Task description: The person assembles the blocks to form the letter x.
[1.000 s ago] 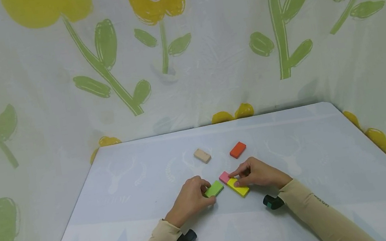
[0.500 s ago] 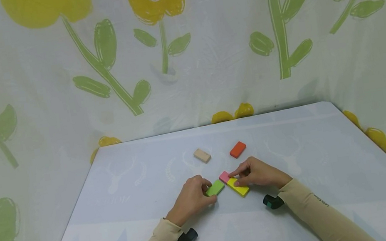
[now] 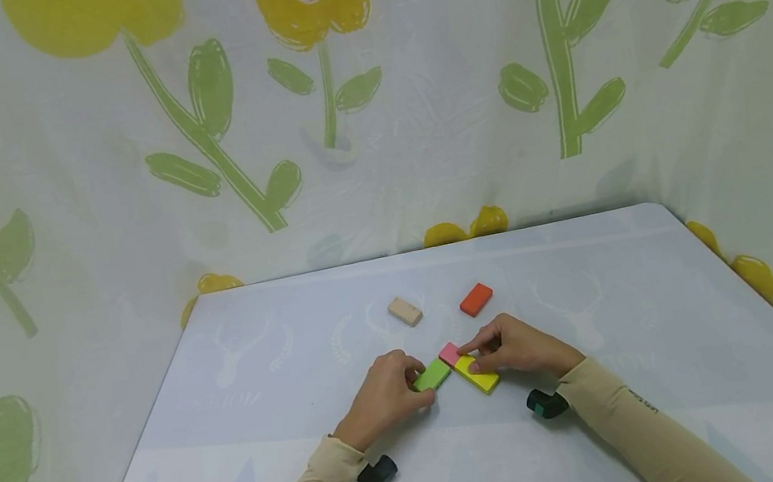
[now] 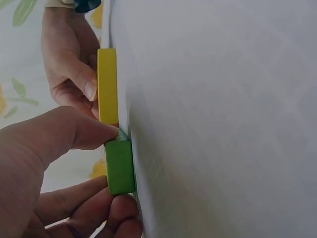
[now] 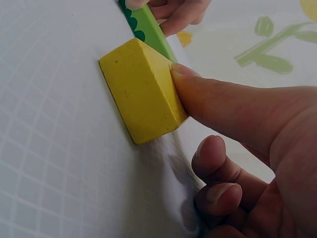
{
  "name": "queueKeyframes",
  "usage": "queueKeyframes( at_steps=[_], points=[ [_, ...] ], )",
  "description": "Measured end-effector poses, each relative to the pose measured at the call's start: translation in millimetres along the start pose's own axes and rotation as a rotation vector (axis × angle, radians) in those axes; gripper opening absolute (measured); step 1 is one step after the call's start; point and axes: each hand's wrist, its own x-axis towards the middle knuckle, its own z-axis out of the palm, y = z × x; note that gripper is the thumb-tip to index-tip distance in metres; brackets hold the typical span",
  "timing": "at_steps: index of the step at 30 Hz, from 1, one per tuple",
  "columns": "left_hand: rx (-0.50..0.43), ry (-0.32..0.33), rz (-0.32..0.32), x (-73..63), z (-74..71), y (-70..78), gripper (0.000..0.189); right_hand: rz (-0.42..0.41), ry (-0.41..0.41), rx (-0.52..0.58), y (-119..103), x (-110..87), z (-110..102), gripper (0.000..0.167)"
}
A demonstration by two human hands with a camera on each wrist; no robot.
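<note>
My left hand [image 3: 384, 397] pinches a flat green block [image 3: 433, 374] between thumb and fingers. In the left wrist view the thumb lies along the near top end of the green block [image 4: 120, 167], with fingertips below it. The green block's far end sits right by a pink block [image 3: 449, 354] and a yellow block [image 3: 483, 382], which lie end to end in one slanted row. My right hand [image 3: 520, 344] presses from above, thumb on the yellow block [image 5: 133, 91] and index finger near its join with the pink one. Its other fingers are curled in beside the block.
On the table [image 3: 299, 457] beyond my hands lie a plain wooden block [image 3: 405, 311] and an orange-red block [image 3: 476, 300], apart from each other. A flower-printed curtain [image 3: 442, 114] hangs behind the table's far edge.
My left hand has slid the green block slightly right and up the view, towards the pink and yellow blocks. The right hand and the other blocks have stayed put.
</note>
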Motion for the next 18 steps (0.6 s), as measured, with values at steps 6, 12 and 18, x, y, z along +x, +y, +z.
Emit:
queueKeyframes(
  at_steps=[6,12,18],
  points=[
    [-0.003,-0.002,-0.012,0.2,-0.1,1.5,0.027,-0.006,0.003,-0.006,0.6,0.1,0.4,0.033],
    [0.002,-0.006,-0.019,0.8,-0.4,2.5,0.027,-0.002,0.001,-0.005,0.6,0.3,0.2,0.033],
    [0.006,0.007,-0.003,1.4,0.5,1.8,0.026,0.007,0.002,0.000,0.0,-0.2,0.2,0.033]
  ],
)
